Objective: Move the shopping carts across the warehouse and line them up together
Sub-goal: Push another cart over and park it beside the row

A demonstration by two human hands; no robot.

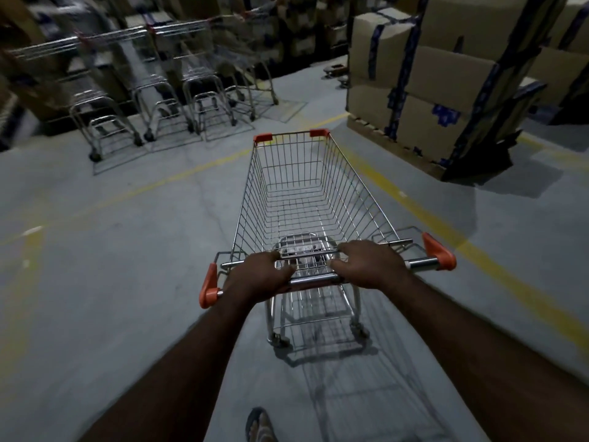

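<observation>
Parked carts (153,87) far left blurred, tops cut off. Grey concrete floor (111,250), yellow lines, boxes (430,90) right — left hand (258,275) & right hand (369,264) both wrapped tight on cart (306,199) handle.

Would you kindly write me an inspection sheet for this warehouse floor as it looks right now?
Surface: grey concrete floor with yellow lines.
Job's things: empty wire shopping cart in front; row of parked carts ahead to the left, blurred.
Clutter: nothing seen on the path.
Hands: left hand and right hand both closed on the cart handle.
Cables: nothing seen.
Surroundings: taped cardboard boxes stacked on a pallet at right; sandalled foot below.
</observation>
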